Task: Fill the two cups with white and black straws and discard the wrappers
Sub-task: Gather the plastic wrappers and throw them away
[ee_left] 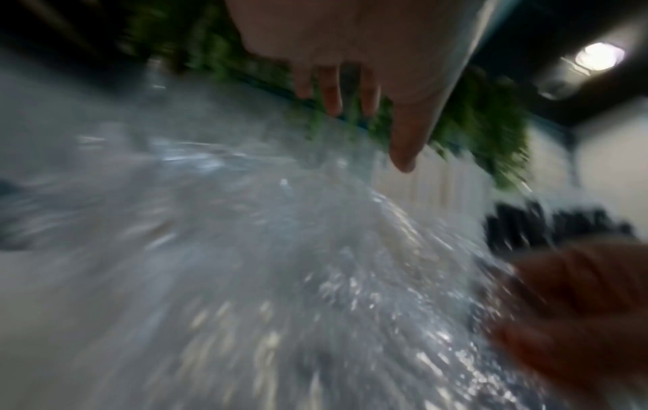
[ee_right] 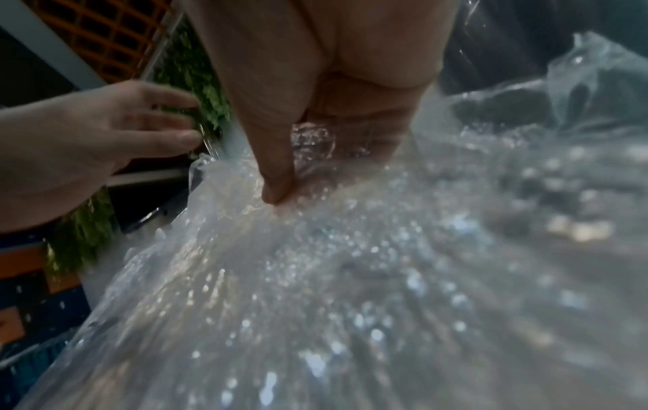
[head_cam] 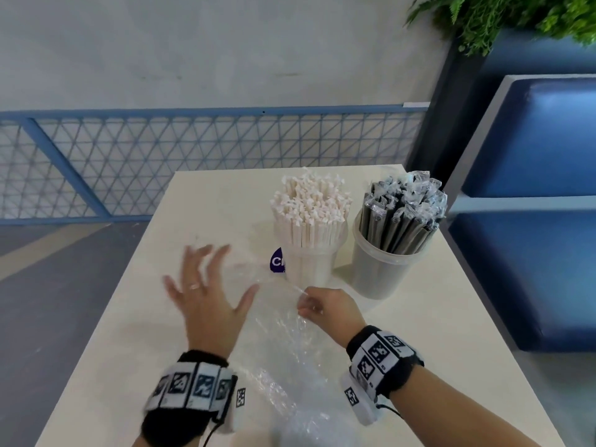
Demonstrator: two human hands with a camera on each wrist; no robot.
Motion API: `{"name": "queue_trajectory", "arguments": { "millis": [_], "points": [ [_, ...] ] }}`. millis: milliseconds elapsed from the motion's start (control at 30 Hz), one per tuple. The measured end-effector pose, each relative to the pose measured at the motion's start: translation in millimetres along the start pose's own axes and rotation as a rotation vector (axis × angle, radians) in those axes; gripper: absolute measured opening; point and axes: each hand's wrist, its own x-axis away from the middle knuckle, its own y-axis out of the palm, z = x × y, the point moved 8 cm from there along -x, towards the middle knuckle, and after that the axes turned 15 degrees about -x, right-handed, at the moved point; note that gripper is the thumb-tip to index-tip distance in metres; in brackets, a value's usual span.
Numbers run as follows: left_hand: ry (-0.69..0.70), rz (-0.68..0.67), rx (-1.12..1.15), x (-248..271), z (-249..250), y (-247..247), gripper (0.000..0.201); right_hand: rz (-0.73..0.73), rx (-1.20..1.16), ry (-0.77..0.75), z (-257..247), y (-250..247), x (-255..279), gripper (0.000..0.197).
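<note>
Two clear cups stand at the back right of the table [head_cam: 129,333]. The left cup [head_cam: 309,259] is packed with white straws [head_cam: 309,204]; the right cup [head_cam: 383,266] holds black straws [head_cam: 403,214] in clear sleeves. A crinkled clear plastic wrapper [head_cam: 280,343] [ee_left: 280,277] [ee_right: 350,277] lies across the table's middle. My right hand [head_cam: 309,304] [ee_right: 280,194] pinches the wrapper's top edge. My left hand [head_cam: 206,285] [ee_left: 350,105] hovers spread over the wrapper's left side, blurred, holding nothing.
A purple label [head_cam: 278,261] shows on the wrapper beside the white-straw cup. A blue mesh railing [head_cam: 193,162] runs behind the table. A blue padded bench [head_cam: 532,221] stands at the right, with green plants [head_cam: 503,17] above it.
</note>
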Motion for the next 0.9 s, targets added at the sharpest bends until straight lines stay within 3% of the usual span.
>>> {"name": "queue_trajectory", "arguments": {
  "millis": [67, 133, 200, 267, 333, 433, 533, 667, 767, 900],
  "points": [
    [-0.295, -0.004, 0.289, 5.0, -38.2, -13.5, 0.097, 0.052, -0.093, -0.032, -10.3, -1.8, -1.2, 0.003],
    [-0.615, -0.212, 0.556, 22.7, -64.1, 6.2, 0.118, 0.088, -0.216, -0.047, -18.8, 0.2, -3.2, 0.010],
    [-0.847, -0.454, 0.805, 43.7, -69.6, 34.9, 0.116, 0.136, -0.322, -0.048, -26.6, 2.8, -4.6, 0.024],
    [-0.942, -0.515, 1.098, 51.9, -68.5, 54.3, 0.101, 0.171, -0.410, -0.053, -35.9, 5.8, -4.9, 0.026],
    [-0.890, -0.488, 1.227, 46.7, -68.6, 58.6, 0.081, 0.193, -0.479, -0.056, -42.0, 10.0, -5.2, 0.024],
    [-0.711, -0.421, 1.087, 29.0, -74.5, 49.3, 0.053, 0.214, -0.515, -0.030, -41.3, 15.1, -6.4, 0.021],
    [-0.603, -0.364, 1.013, 14.6, -75.4, 35.4, 0.027, 0.202, -0.447, -0.025, -46.8, 14.9, -8.0, 0.004],
    [-0.503, -0.390, 0.956, 5.4, -68.5, 27.5, 0.016, 0.220, -0.503, -0.051, -63.1, 4.2, -12.6, 0.042],
    [-0.478, -0.396, 0.957, 2.5, -64.6, 23.1, 0.016, 0.178, -0.634, -0.052, -70.2, 7.0, -15.1, 0.041],
    [-0.484, -0.376, 0.925, 2.8, -64.8, 19.1, 0.018, 0.052, -0.627, 0.007, -74.2, 20.3, -13.2, 0.037]
  ]
}}
